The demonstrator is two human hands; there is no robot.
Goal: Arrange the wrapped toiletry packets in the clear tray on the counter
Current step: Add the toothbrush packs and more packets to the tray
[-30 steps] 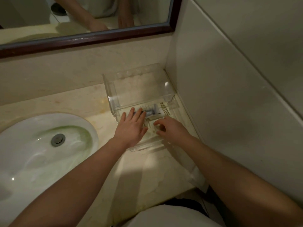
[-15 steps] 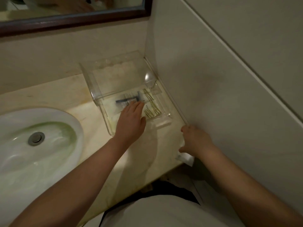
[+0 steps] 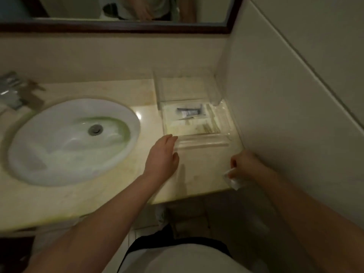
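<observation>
The clear tray [image 3: 202, 141] sits in the counter's back right corner against the wall. Inside it lie wrapped toiletry packets: one with a dark and white tube [image 3: 189, 112] toward the back, and a pale packet with striped print [image 3: 208, 128] toward the front. My left hand [image 3: 162, 157] rests on the counter just in front of the tray's left front corner, fingers loosely apart and touching its front lip, holding nothing. My right hand [image 3: 246, 166] is near the counter's right front edge by the wall, closed on a small clear wrapped packet [image 3: 232, 179].
A white oval sink [image 3: 72, 140] fills the counter's left half, with a chrome tap [image 3: 11, 91] at far left. A dark-framed mirror [image 3: 118, 26] runs above the backsplash. The tiled wall [image 3: 285, 115] bounds the right side. The counter's front edge [image 3: 177, 200] lies below my hands.
My left hand has drawn back out of the tray to its front lip. My right hand left the tray, moved to the counter's front right edge and holds a small clear packet.
</observation>
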